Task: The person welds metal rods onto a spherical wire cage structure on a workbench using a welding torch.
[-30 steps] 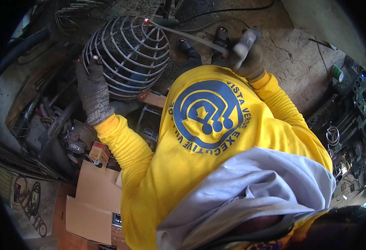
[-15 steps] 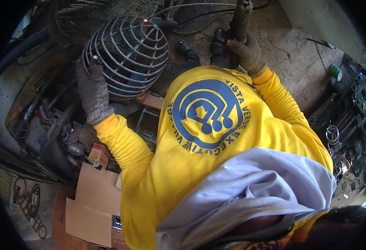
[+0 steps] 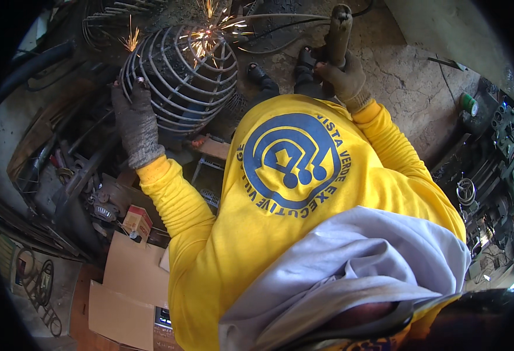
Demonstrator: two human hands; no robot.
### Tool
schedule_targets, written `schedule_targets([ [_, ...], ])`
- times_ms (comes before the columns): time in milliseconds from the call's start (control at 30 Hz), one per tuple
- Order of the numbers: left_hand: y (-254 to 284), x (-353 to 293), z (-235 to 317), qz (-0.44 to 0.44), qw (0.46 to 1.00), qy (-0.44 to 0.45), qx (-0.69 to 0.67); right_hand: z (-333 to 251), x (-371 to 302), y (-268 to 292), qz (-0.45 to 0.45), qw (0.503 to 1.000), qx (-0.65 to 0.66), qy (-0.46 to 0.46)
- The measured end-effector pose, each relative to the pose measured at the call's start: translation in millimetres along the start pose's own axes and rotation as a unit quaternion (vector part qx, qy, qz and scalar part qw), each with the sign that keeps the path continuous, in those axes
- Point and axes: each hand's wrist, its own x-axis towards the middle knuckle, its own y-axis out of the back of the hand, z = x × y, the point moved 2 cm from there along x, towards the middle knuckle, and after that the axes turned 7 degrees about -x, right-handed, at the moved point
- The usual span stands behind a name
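A round cage of bent grey metal rods (image 3: 178, 93) stands at the upper left. My left hand (image 3: 137, 120), in a dark knitted glove, is closed on a rod at the cage's left side. At the upper right my gloved right hand (image 3: 346, 79) is wrapped round the thick, worn handle of a welding electrode holder (image 3: 339, 35). A thin welding rod (image 3: 286, 16) reaches from it leftward to the top of the cage. Bright orange sparks (image 3: 207, 40) burst there and hide the contact point. A smaller spray rises at the cage's upper left.
Below the cage is a small wooden stool (image 3: 213, 146). Metal scrap and tools crowd the left, near a small carton (image 3: 137, 222) and an open cardboard box (image 3: 131, 292). Dark metal parts (image 3: 494, 158) and a green can (image 3: 468, 105) lie right. A black cable (image 3: 268, 35) crosses the concrete floor.
A small red glow at the cage's top has become a large burst of sparks. The electrode holder has shifted slightly downward and tilted. My left hand has moved slightly right, still on the cage.
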Motion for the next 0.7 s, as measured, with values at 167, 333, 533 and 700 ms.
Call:
schedule_targets([
  [167, -3.7, -0.5, 1.1, 0.029, 0.999, 0.006, 0.012, -4.1, 10.2, 9.4, -0.042, 0.993, 0.087, -0.074],
  [333, -8.6, -4.1, 0.6, 0.053, 0.997, -0.002, 0.051, 3.4, 17.2, 11.8, -0.024, 0.998, -0.055, 0.033],
  [533, -8.3, -4.3, 20.6, 0.003, 1.000, -0.005, -0.019, 26.8, 21.5, 30.6, -0.037, 0.921, -0.197, 0.335],
  [700, -13.9, -8.4, 24.5, 0.015, 0.998, -0.003, -0.068, -15.2, 2.2, 42.2, 0.015, 0.962, -0.156, 0.222],
])
